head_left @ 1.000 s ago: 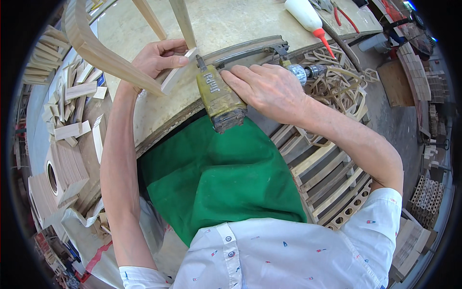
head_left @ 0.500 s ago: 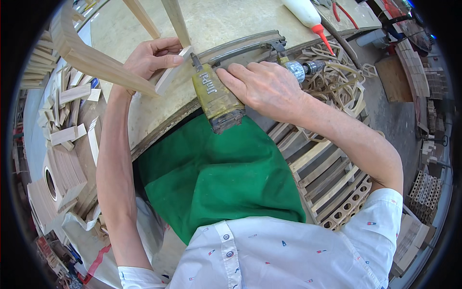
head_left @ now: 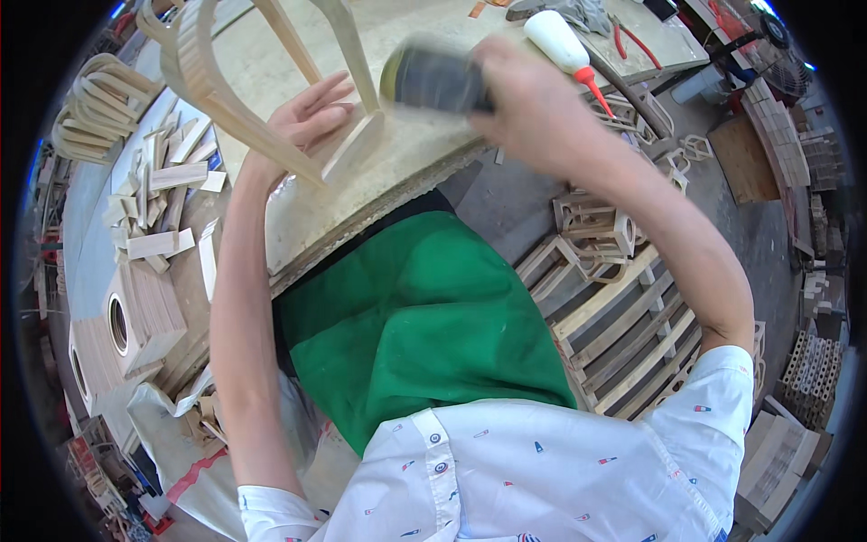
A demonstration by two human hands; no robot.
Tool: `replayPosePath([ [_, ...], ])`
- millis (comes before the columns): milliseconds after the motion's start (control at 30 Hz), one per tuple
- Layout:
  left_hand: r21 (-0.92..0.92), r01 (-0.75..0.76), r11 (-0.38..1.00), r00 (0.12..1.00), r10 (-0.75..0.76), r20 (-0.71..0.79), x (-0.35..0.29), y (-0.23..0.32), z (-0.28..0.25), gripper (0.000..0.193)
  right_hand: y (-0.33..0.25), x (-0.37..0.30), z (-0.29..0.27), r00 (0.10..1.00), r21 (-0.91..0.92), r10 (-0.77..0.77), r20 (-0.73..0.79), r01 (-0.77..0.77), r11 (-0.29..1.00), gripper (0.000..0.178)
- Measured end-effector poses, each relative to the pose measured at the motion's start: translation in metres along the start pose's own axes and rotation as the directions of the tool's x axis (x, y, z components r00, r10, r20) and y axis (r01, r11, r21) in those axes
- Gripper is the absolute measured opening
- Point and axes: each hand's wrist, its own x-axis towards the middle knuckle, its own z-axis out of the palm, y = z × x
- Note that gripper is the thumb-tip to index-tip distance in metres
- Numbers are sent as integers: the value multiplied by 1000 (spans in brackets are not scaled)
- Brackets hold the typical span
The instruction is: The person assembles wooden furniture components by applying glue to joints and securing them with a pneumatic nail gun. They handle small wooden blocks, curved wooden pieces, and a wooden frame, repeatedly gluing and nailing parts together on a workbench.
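Observation:
A pale wooden frame with bent legs stands on the workbench, a short wooden crosspiece spanning two leg ends near the front edge. Beside this frame is my left hand, its fingers and thumb stretched out and apart, partly behind a leg. My right hand, smeared by motion, grips a yellow-green nail gun held above the bench, right of the frame. The tool's nose and my right fingertips cannot be made out.
A white glue bottle with a red nozzle lies at the back right, near red-handled pliers. Wood offcuts and hollow wooden blocks are on the left. Slatted wooden pieces sit low on the right; bent frames stand far left.
The nail gun has lifted away from the crosspiece and turned, moving up and right with my right hand. My left thumb has come off the crosspiece and the fingers have spread.

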Motion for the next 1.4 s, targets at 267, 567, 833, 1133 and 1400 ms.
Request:
replayPosePath([
  [267, 448, 404, 798, 835, -121, -537, -88, 32, -7, 41, 92, 62, 21, 817, 707, 460, 348, -551, 444, 28],
  [567, 351, 48, 935, 821, 164, -546, -61, 1, -29, 35, 122, 71, 65, 653, 604, 571, 498, -733, 312, 37],
  [833, 415, 76, 907, 660, 266, -702, -90, -9, -2, 21, 85, 53, 70, 968, -220, 252, 2, -245, 944, 41],
  [1133, 492, 95, 865, 723, 280, -632, -126, 10, 39, 35, -35, 18, 96, 965, 625, 224, 136, -259, 736, 31],
  [1400, 619, 622, 480, 633, 157, -758, -209, 7, -31, 36, -36, 38, 104, 943, 666, 304, 137, -315, 676, 25],
])
